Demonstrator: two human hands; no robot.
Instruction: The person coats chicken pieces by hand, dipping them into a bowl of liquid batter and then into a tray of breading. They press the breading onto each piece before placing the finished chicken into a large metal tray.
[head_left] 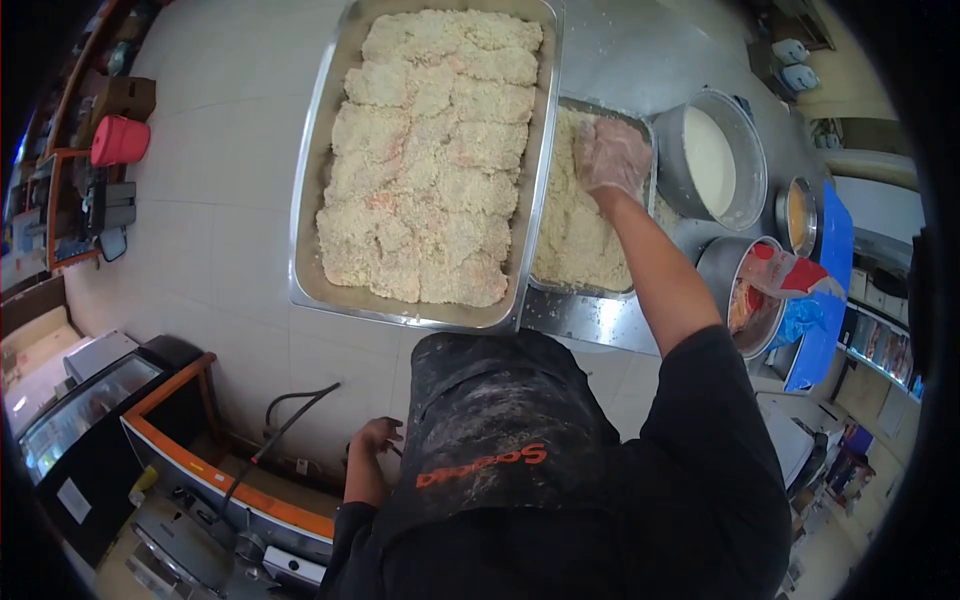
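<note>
My right hand (pixel 615 158), in a clear plastic glove, presses down at the far right of a tray of pale breadcrumbs (pixel 575 235). Its fingers are not clear enough to tell whether they are curled or flat. What lies under the palm is hidden. Left of it, a deep metal pan (pixel 308 235) holds rows of crumb-coated pieces (pixel 430 150) packed side by side. My left hand (pixel 378 433) hangs low beside my dusty black apron (pixel 500 410), away from the table, fingers loosely apart and holding nothing.
Right of the crumb tray stands a metal pot of white batter (pixel 708 160). Nearer, another pot (pixel 735 300) holds a red and white bag. A small bowl of orange-yellow liquid (pixel 800 215) sits farther right. An orange-edged counter (pixel 230 480) is at lower left.
</note>
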